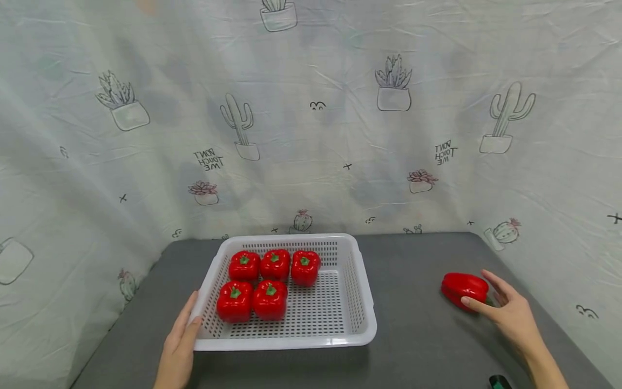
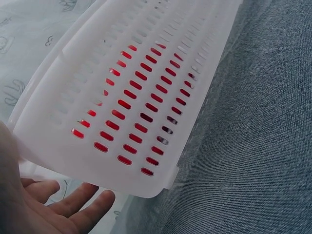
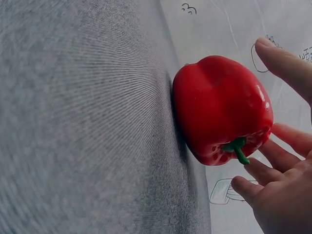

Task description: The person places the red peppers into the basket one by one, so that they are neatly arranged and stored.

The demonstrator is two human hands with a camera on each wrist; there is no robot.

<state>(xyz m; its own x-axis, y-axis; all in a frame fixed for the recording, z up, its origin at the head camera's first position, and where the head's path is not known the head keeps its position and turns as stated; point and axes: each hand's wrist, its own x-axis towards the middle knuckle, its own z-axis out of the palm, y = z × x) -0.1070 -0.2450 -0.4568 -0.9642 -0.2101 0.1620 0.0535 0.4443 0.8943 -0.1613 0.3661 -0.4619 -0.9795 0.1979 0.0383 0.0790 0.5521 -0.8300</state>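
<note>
A white plastic basket (image 1: pixel 330 343) with slotted walls holds several red bell peppers (image 1: pixel 270 300), stems up. My left hand (image 1: pixel 177 346) is at the basket's near left corner, touching its rim; in the left wrist view, its loosely bent fingers (image 2: pixel 95 209) lie outside the end wall. On the right, another red bell pepper (image 1: pixel 464 289) lies on its side on the dark grey table, its green stem (image 3: pixel 237 148) facing my right hand (image 1: pixel 515 313). That hand's thumb and fingers are spread around the pepper, without a closed grip on it.
A dark green and black object (image 1: pixel 499 382) is partly cut off at the bottom edge, near my right forearm. Pale cloth (image 1: pixel 340 135) printed with cacti hangs behind and beside the grey table (image 1: pixel 408 324).
</note>
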